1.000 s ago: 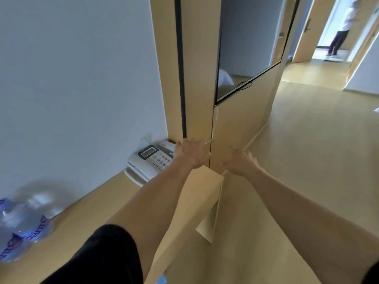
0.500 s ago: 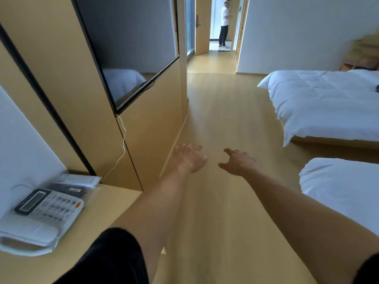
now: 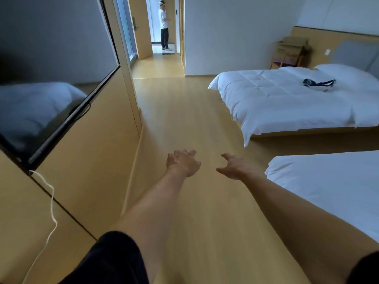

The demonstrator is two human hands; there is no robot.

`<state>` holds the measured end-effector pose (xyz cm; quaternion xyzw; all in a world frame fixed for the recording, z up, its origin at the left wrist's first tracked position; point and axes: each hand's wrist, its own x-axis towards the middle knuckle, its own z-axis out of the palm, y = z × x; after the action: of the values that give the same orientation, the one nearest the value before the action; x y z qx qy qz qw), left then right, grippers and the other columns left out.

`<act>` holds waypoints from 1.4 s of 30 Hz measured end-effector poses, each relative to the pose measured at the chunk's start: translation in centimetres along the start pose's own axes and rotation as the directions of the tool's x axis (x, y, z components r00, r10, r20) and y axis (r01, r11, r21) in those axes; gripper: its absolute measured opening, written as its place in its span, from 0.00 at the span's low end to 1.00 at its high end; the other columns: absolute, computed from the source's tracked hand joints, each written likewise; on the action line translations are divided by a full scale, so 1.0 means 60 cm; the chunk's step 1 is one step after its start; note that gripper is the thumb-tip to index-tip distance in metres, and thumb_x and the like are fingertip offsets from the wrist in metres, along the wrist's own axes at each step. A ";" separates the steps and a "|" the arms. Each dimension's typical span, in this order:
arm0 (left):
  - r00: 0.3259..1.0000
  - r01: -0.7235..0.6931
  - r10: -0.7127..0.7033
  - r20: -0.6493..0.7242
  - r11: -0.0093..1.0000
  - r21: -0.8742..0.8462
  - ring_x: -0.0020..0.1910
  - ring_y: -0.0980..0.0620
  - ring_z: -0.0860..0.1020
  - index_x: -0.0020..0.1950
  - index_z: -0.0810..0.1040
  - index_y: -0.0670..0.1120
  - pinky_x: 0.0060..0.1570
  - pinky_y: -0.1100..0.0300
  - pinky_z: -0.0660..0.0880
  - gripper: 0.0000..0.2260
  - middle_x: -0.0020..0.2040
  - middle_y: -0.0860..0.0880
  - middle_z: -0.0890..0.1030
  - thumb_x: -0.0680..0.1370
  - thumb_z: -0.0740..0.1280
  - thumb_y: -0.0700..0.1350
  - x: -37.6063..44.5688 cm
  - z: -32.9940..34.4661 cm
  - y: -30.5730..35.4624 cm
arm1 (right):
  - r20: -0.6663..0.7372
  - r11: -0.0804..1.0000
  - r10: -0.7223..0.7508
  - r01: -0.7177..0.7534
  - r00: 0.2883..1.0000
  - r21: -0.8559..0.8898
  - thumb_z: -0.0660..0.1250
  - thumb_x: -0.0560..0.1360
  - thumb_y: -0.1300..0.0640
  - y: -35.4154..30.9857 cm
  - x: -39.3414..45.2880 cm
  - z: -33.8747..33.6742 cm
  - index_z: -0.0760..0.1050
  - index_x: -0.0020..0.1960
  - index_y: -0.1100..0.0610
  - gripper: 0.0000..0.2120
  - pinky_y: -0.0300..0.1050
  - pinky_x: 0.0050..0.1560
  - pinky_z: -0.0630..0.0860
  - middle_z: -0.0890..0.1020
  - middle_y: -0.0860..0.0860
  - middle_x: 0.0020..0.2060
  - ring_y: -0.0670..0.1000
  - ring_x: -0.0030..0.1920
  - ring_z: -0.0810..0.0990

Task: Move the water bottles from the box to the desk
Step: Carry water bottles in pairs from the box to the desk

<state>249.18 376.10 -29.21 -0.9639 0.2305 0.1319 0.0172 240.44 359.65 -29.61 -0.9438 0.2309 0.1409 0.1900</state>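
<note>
My left hand point(image 3: 183, 162) and my right hand point(image 3: 235, 166) are both stretched out in front of me above the wooden floor point(image 3: 190, 119), fingers relaxed and spread, holding nothing. Neither water bottles, the box nor the desk appear in this view.
A wall-mounted TV point(image 3: 41, 95) and wooden panelling point(image 3: 86, 160) with a white cable point(image 3: 52, 203) run along the left. Two white beds point(image 3: 287, 103) point(image 3: 332, 187) stand on the right, a dark headset point(image 3: 317, 83) on the far one. A person point(image 3: 164, 27) stands in the far doorway.
The view has swung right, away from the desk with its bottles and telephone, to face the room and beds. Both hands stay extended and empty.
</note>
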 end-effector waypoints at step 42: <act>0.487 -0.871 0.857 0.168 0.463 0.163 0.74 0.42 0.66 0.79 0.62 0.54 0.72 0.46 0.62 0.24 0.76 0.45 0.67 0.83 0.54 0.58 -0.421 0.111 1.073 | -0.122 0.503 0.857 -0.765 0.500 0.402 0.61 0.79 0.37 0.892 -0.710 -0.038 0.58 0.80 0.46 0.33 0.53 0.72 0.67 0.69 0.51 0.76 0.56 0.74 0.67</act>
<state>196.94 330.32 -27.24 -0.7012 0.6988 0.1253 0.0648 178.29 331.03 -28.22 -0.6888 0.6960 0.0301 0.2005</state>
